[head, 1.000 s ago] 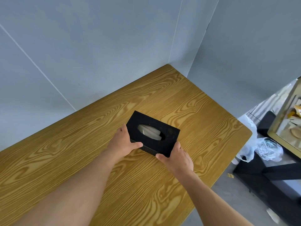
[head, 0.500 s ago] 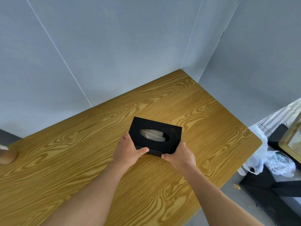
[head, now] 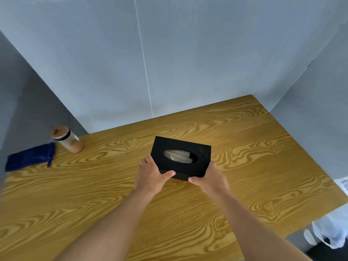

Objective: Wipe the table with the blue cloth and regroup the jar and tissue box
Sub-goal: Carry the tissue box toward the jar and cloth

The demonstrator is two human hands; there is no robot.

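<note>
A black tissue box [head: 201, 153] with white tissue in its oval slot is near the middle of the wooden table [head: 263, 166]. My left hand [head: 152, 176] grips its near left corner and my right hand [head: 211, 179] grips its near right corner. I cannot tell whether the box rests on the table or is slightly lifted. A clear jar [head: 67, 139] with a brown lid and brown contents stands at the far left by the wall. The folded blue cloth [head: 30, 159] lies just left of the jar.
Grey partition walls close the table in at the back, left and right. The table's right edge drops off to a floor with a white plastic bag [head: 333, 234] and a dark object below.
The view has swung left, bringing the jar and the blue cloth into sight. Both hands keep hold of the tissue box, which has shifted leftward across the table.
</note>
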